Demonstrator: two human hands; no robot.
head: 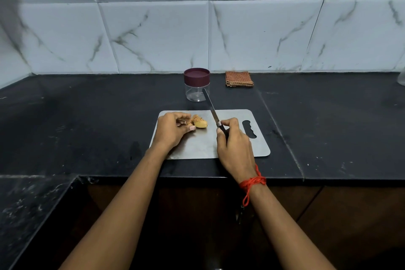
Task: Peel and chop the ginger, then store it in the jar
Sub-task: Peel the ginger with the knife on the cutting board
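ginger at left hand's fingertips, left of the knife-holding right hand.

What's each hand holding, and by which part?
The right hand grips the knife by its handle; the left hand holds the ginger at its left end.

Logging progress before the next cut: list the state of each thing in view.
ginger: uncut, looks partly peeled, held by left hand
knife: gripped by right hand, blade clear of the ginger
jar: lid on, looks empty
cutting board: flat on the counter
cloth: folded, by the wall
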